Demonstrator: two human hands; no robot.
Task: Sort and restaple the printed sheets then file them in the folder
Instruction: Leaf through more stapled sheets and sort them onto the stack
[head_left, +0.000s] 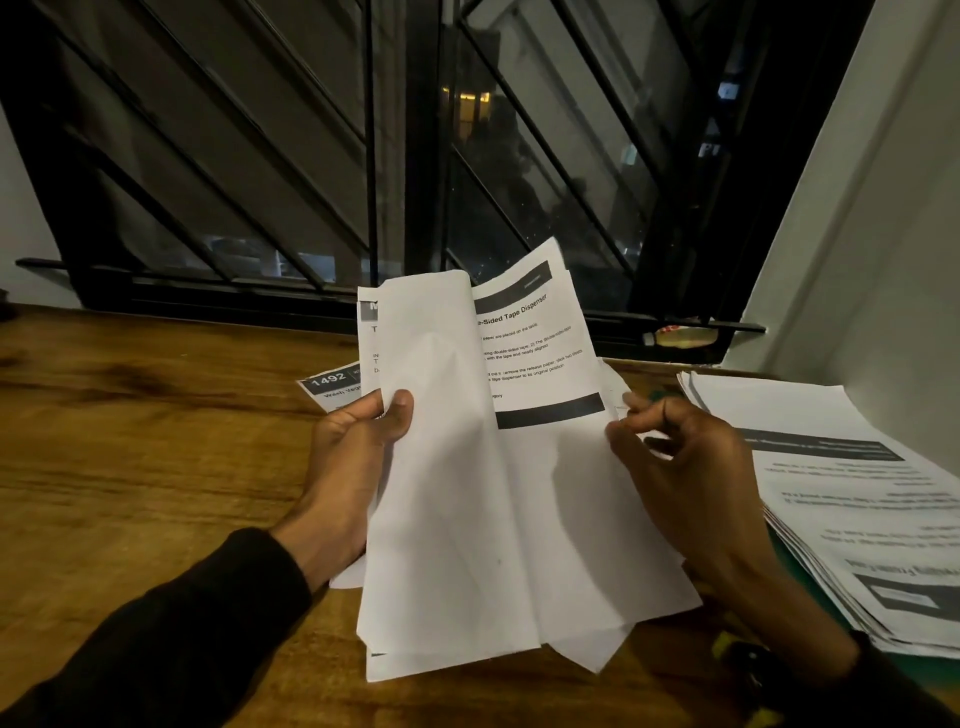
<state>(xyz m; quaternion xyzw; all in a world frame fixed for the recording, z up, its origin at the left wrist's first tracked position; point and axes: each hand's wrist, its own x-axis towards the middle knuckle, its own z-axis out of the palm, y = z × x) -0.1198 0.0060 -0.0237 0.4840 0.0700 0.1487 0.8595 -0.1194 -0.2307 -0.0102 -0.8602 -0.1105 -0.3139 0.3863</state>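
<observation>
Left hand (349, 462) clamps the loose white printed sheets (498, 493) left of the stacked pile (852, 499); right hand (685, 467) pinching their edge should, I judge, peel singly.

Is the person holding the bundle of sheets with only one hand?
No: the left hand grips the left edge of the sheets, and the right hand pinches their right edge.

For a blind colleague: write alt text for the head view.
Both hands hold a loose bundle of white printed sheets above a brown wooden table: left hand, right hand. A fanned stack of printed pages lies right.
</observation>
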